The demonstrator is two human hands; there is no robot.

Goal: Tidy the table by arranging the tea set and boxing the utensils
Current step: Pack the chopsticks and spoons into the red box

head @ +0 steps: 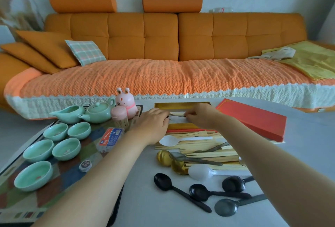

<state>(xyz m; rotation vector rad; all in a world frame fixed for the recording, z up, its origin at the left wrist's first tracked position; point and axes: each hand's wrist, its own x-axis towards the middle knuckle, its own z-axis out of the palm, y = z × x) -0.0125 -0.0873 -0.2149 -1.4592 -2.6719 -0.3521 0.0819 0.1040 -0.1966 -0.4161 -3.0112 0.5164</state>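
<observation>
Both hands reach over the open gold-lined box (pixel 181 105) at the table's far side. My left hand (pixel 154 123) and my right hand (pixel 199 116) each hold an end of a spoon (pixel 176 115) just above the box's inside. In front of the box lies a pile of wooden chopsticks (pixel 208 151) with white plastic spoons (pixel 172 140), gold spoons (pixel 164 157) and black spoons (pixel 164 181). On the tray at the left stand a celadon teapot (pixel 97 112), a pitcher (pixel 68 115) and several celadon cups (pixel 56 131).
The box's red lid (pixel 253 118) lies right of the box. A pink rabbit figure (pixel 126 103), a toothpick holder (pixel 119 118) and a small plastic packet (pixel 110 139) stand by the patterned tray (pixel 54 181). An orange sofa (pixel 163 54) runs behind the table.
</observation>
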